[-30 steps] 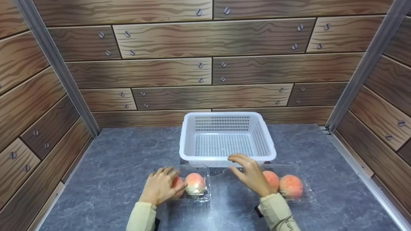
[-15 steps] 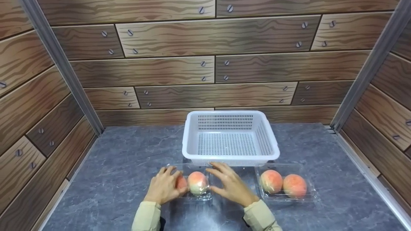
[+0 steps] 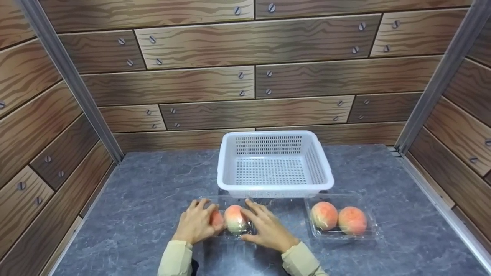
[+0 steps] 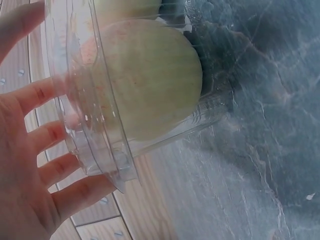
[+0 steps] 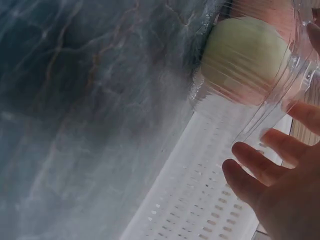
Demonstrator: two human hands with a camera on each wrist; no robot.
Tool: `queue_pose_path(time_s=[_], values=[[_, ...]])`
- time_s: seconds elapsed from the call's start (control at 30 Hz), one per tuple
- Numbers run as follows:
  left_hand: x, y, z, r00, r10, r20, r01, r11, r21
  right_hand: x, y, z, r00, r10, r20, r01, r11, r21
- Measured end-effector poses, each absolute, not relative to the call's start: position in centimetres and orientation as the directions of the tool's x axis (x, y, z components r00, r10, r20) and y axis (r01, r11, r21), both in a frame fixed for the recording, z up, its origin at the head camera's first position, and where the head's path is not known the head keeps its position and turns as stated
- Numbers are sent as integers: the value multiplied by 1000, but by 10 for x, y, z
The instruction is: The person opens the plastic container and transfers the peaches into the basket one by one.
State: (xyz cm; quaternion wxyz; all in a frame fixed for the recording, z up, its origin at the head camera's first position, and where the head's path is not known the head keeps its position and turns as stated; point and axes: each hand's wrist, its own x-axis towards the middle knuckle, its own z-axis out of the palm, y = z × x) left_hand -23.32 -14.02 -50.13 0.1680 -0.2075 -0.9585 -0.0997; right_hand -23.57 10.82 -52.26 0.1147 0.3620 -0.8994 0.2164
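Observation:
A clear plastic clamshell box [image 3: 226, 199] with two peaches inside lies on the table just in front of a white basket [image 3: 276, 188]. My left hand [image 3: 196, 222] grips the box's left end from above, fingertips on the far edge and thumb on the near side, partly covering the left peach [image 3: 216, 219]. At the other end my right hand [image 3: 268, 229] spans the box the same way, beside the right peach [image 3: 234, 219]. In the left wrist view, fingers [image 4: 47, 135] lie along the lid's rim; the right wrist view shows fingertips [image 5: 245, 150] right at the rim.
A second clear clamshell box [image 3: 341, 199] with two peaches [image 3: 324, 216] rests to the right on the grey marbled table [image 3: 161, 176]. The basket holds nothing. Wood-patterned walls [image 3: 207, 84] with metal corner posts stand around the table.
My right hand has moved left from near the right-hand box to the right end of the left-hand box and closed around it. The left hand has drawn its fingers in on its end.

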Motion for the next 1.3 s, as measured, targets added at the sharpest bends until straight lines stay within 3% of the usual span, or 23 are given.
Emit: queue_pose_path(time_s=[0.2, 0.5, 0.93, 1.3], values=[[-232, -141, -502, -863, 361, 353, 428, 893, 135, -233, 100, -521, -712, -593, 375, -693, 680, -240], [-232, -140, -506, -863, 359, 355, 430, 892, 142, -232, 98, -516, -747, -578, 329, -661, 698, -274], [-226, -141, -499, -911, 354, 211, 394, 899, 190, -236, 89, -512, -704, -609, 367, -692, 704, -159], [-227, -141, -498, -910, 372, 183, 407, 885, 226, -235, 81, -514, -709, -588, 390, -660, 748, -70]])
